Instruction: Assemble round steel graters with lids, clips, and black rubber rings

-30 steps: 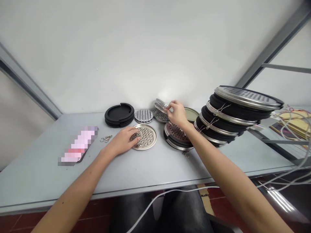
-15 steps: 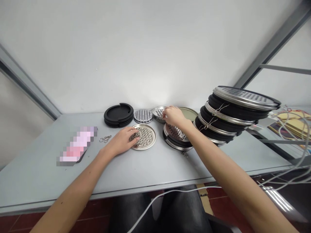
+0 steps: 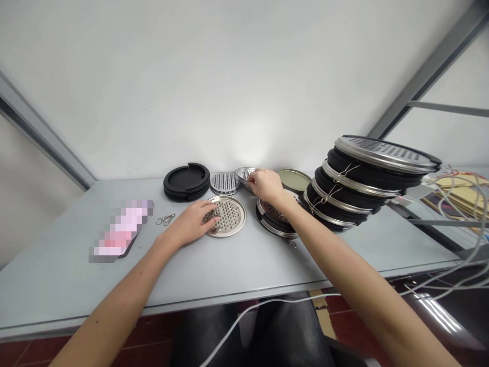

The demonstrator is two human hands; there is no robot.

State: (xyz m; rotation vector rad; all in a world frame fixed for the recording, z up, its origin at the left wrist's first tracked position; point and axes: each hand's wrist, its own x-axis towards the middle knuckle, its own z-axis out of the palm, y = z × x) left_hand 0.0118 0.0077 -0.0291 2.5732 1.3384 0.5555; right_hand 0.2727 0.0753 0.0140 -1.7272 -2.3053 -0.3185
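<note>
My left hand (image 3: 195, 220) lies over the left edge of a round metal grater disc (image 3: 231, 216) on the table, its fingers and thumb apart. Farther back, my right hand (image 3: 266, 184) pinches the right rim of another round grater disc (image 3: 244, 174), which is tilted; the hand covers part of it. Just left of that disc lies a slotted metal disc (image 3: 225, 183). Below my right wrist sits a black-edged stack with a perforated metal top (image 3: 269, 211), partly hidden by the forearm. A plain olive-coloured round plate (image 3: 294, 179) stands behind it.
Black round rings (image 3: 187, 181) are stacked at the back left. A phone (image 3: 124, 229) and small metal rings (image 3: 165, 219) lie on the left. A tall leaning stack of black-and-metal discs (image 3: 355, 188) stands on the right. White cables (image 3: 476, 244) hang at the right edge.
My right hand has moved slightly left, and the back grater disc has shifted left and tilted up with it. More of the olive plate shows. My left hand has stayed put.
</note>
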